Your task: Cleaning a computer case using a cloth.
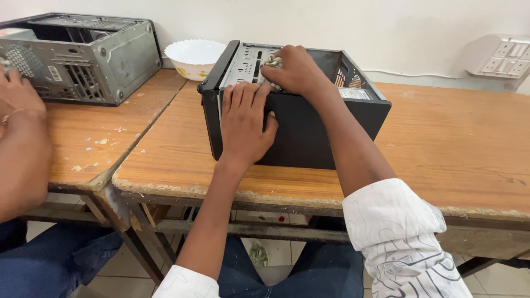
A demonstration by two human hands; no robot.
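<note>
A: Where is the black computer case (301,124) sitting, and how are the hands meeting it?

B: It is lying on its side on the right-hand wooden tabletop (458,149), near that tabletop's left edge and set back from the worn front edge. The left hand (243,124) is pressing flat against the case's near side panel, its fingers (238,95) spread and reaching up to the top edge. The right hand (298,69) is curling over the open top, its fingers closing on a bundle of pale cables (271,62).

A: How much open room is lying around it?

B: A broad bare stretch of wood is running to the right of the case, with a narrower strip in front. To the left, the seam between the two tabletops is lying close.

A: And the counts?

B: Two cases are showing: the black one and a grey metal case (83,58) on the left tabletop (99,138). One white bowl (194,57) is standing behind, against the wall. Another person's hand (16,94) is resting by the grey case. One wall switch panel (505,55) is showing at the upper right.
</note>
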